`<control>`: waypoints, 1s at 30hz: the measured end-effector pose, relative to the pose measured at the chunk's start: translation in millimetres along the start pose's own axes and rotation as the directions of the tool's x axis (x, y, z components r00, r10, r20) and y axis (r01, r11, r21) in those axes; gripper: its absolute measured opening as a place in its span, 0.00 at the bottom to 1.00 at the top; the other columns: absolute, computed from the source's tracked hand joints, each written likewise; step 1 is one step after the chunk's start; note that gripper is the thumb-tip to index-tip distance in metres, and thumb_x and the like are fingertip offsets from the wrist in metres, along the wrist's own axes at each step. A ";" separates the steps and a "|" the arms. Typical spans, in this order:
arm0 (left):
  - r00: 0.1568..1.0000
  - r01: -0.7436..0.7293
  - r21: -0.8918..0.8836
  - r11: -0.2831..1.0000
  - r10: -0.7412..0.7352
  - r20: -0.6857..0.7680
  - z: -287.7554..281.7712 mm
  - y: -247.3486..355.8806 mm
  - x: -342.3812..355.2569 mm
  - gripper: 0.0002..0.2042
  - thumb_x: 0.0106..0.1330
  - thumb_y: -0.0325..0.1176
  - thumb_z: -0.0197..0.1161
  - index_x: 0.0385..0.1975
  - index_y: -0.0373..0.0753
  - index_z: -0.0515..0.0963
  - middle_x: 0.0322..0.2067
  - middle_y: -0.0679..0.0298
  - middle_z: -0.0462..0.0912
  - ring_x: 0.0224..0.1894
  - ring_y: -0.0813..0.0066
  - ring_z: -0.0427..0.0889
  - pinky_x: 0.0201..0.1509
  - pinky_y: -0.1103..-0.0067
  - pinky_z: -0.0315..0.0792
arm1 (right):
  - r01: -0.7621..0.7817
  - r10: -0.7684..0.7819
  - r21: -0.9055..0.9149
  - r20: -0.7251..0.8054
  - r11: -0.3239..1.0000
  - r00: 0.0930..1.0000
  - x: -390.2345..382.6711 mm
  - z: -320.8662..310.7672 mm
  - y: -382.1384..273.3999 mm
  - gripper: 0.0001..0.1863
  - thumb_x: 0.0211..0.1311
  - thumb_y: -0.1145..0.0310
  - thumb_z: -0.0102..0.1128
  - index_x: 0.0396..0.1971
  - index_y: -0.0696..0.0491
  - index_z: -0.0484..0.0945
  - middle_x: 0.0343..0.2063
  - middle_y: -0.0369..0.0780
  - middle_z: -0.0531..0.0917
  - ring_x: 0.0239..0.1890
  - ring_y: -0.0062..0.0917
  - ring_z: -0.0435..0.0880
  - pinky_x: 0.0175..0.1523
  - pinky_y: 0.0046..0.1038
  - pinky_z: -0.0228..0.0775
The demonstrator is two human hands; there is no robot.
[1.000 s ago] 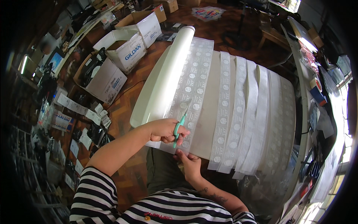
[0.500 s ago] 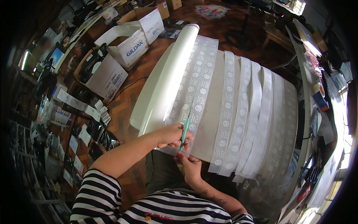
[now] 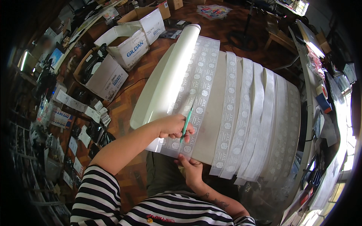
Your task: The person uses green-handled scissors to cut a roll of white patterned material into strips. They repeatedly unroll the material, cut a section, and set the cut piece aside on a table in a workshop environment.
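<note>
A sheet of translucent film (image 3: 203, 75) with rows of white printed labels lies on a pale board (image 3: 211, 124), running off a glossy white roll (image 3: 181, 71). My left hand (image 3: 176, 127) rests over the sheet near its close end, fingers closed round a slim green pen-shaped tool (image 3: 186, 125). The tool's thin end points away from me; its exact kind is unclear. Just below, my right hand (image 3: 191, 167) pinches the sheet's near edge between thumb and fingers. Several cut label strips (image 3: 230, 120) lie side by side to the right, overhanging the board's near edge.
Open cardboard boxes (image 3: 126, 49) stand on the wooden floor at the far left, one holding black plastic bags. Packets and papers (image 3: 77, 147) are strewn at the left. A cluttered table (image 3: 307, 67) runs along the right, and a wooden stool (image 3: 279, 35) stands at the back.
My left hand has slid slightly away from me along the sheet with the green tool, uncovering more of the near end. My right hand stays at the edge.
</note>
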State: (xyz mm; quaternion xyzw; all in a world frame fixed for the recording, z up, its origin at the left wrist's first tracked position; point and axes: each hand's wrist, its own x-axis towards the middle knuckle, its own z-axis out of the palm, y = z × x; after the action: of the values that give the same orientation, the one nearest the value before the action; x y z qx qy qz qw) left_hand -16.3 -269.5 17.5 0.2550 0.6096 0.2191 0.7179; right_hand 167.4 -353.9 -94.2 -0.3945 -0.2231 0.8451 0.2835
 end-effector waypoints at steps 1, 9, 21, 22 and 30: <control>1.000 -0.018 0.020 1.000 0.018 0.007 -2.6 0.4 1.9 0.10 0.57 0.24 0.52 0.37 0.32 0.77 0.26 0.53 0.78 0.13 0.88 0.58 0.13 0.86 0.47 | 0.002 -0.002 -0.012 0.001 1.000 1.000 -0.7 0.5 0.1 0.07 0.59 0.74 0.60 0.37 0.59 0.79 0.34 0.38 0.82 0.32 0.21 0.80 0.40 0.23 0.73; 0.999 0.033 0.099 0.995 -0.030 -0.024 -9.5 22.8 12.4 0.11 0.56 0.27 0.55 0.38 0.29 0.75 0.24 0.53 0.77 0.12 0.87 0.57 0.13 0.86 0.46 | 0.014 -0.014 -0.005 0.011 1.000 1.000 -2.8 3.5 -4.0 0.07 0.60 0.74 0.59 0.36 0.59 0.79 0.33 0.38 0.82 0.31 0.21 0.80 0.41 0.23 0.74; 0.999 0.030 0.026 0.999 -0.029 -0.029 -25.6 53.4 38.5 0.10 0.57 0.33 0.60 0.30 0.31 0.74 0.23 0.54 0.77 0.09 0.91 0.56 0.10 0.89 0.45 | -0.005 0.004 -0.064 -0.015 0.998 1.000 -2.2 -1.3 -0.4 0.06 0.59 0.72 0.61 0.33 0.59 0.80 0.31 0.37 0.82 0.30 0.20 0.81 0.41 0.24 0.75; 0.999 0.032 0.022 0.999 -0.031 -0.029 -27.0 55.5 40.3 0.10 0.57 0.33 0.60 0.30 0.31 0.74 0.23 0.54 0.76 0.09 0.91 0.56 0.10 0.90 0.45 | -0.011 0.010 -0.067 -0.016 0.998 1.000 -3.1 -0.5 -1.9 0.06 0.59 0.72 0.61 0.33 0.59 0.80 0.31 0.37 0.82 0.30 0.20 0.81 0.41 0.24 0.75; 0.999 0.029 0.034 0.999 -0.028 -0.045 -40.8 80.4 58.2 0.09 0.57 0.32 0.60 0.30 0.32 0.74 0.23 0.56 0.76 0.10 0.92 0.56 0.10 0.91 0.45 | -0.046 0.042 -0.144 -0.028 0.989 0.999 -4.7 0.0 -5.6 0.07 0.59 0.71 0.62 0.32 0.59 0.81 0.29 0.36 0.82 0.30 0.19 0.80 0.41 0.22 0.74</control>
State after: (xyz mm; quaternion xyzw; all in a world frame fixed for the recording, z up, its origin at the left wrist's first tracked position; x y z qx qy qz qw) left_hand -47.5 -166.8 18.8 0.2536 0.6327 0.2040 0.7028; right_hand 171.6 -352.9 -88.3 -0.4291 -0.2713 0.8279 0.2383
